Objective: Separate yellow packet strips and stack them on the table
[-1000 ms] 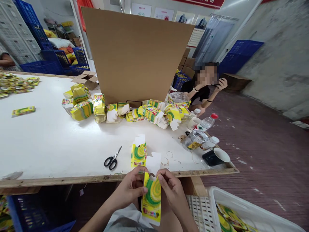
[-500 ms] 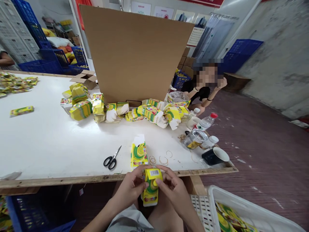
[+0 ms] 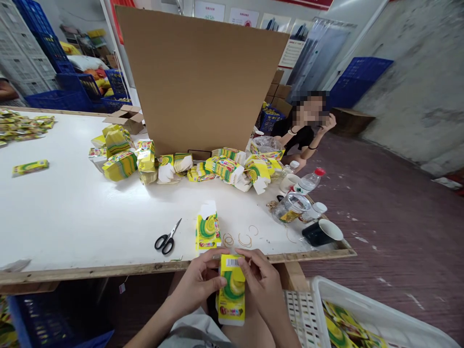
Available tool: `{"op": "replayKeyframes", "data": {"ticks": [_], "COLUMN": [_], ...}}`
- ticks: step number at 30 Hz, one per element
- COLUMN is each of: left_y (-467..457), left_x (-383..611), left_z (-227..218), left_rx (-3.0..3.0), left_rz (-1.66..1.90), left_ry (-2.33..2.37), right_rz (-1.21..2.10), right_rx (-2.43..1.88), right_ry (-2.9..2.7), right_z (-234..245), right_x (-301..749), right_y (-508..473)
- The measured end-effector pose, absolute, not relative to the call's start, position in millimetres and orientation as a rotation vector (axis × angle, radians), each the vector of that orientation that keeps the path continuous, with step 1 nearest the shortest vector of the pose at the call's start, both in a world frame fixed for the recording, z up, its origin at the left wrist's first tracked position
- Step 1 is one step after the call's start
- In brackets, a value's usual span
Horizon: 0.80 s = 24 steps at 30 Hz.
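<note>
Between my two hands, just off the table's front edge, is a small yellow and green printed carton (image 3: 232, 292) with a barcode near its top end. My left hand (image 3: 203, 280) grips its left side, thumb on the front face. My right hand (image 3: 259, 275) pinches the upper right part by the barcode, thumb on the front. Beyond them a flat carton blank (image 3: 208, 229) with white flaps lies on the table. Several rubber bands (image 3: 228, 239) rest to its right, and black-handled scissors (image 3: 167, 238) to its left.
Bundles of folded cartons (image 3: 224, 166) line the table before a tall cardboard sheet (image 3: 203, 82). Bottles, a clear jar (image 3: 292, 208) and a dark mug (image 3: 322, 233) stand at the right edge. A white crate (image 3: 317, 299) holds cartons at lower right. Another person (image 3: 304, 130) sits beyond.
The carton in my hands has turned to show more of its front face and sits slightly lower. My right thumb has shifted up to the barcode end.
</note>
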<state>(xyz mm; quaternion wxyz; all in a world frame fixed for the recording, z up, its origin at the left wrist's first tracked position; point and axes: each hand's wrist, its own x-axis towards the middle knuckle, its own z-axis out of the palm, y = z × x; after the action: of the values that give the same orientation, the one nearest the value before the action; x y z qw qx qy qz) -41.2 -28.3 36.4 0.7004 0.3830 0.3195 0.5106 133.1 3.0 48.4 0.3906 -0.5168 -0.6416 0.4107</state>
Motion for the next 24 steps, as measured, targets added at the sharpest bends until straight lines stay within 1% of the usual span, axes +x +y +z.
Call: {"op": "replayKeyframes", "data": {"ticks": [4, 5, 7, 11, 12, 13, 15, 17, 21, 24], "left_y": [-30, -30, -27, -13, -9, -6, -2, -1, -11, -24], "left_x": [-28, -28, -33, -60, -67, -72, -79, -80, -71, -60], "left_z": [36, 34, 29, 9, 3, -1, -7, -7, 3, 9], "left_rx": [0.932, 1.002, 1.223, 1.646, 1.683, 1.700, 1.685, 1.649, 1.662, 1.767], "left_rz": [1.128, 1.115, 1.102, 1.140, 1.141, 1.138, 1.146, 1.179, 1.324, 1.425], "left_ry": [0.719, 0.769, 0.950, 1.397, 1.467, 1.506, 1.521, 1.498, 1.472, 1.269], "right_rz": [1.127, 1.101, 0.882, 0.119, 0.017, 0.021, 0.229, 0.567, 1.127, 1.407], "right_rx": [-1.251, -1.271, -1.398, -1.828, -1.912, -1.955, -1.966, -1.883, -1.571, -1.378], "right_ry": [-1.508, -1.518, -1.592, -1.723, -1.701, -1.685, -1.605, -1.495, -1.283, -1.096], "right_z": [52, 55, 62, 75, 76, 75, 69, 59, 37, 25], "right_x": [139, 147, 176, 263, 279, 288, 284, 252, 160, 122], "right_y": [1, 0, -3, -7, -7, -7, -6, -4, 2, 5]}}
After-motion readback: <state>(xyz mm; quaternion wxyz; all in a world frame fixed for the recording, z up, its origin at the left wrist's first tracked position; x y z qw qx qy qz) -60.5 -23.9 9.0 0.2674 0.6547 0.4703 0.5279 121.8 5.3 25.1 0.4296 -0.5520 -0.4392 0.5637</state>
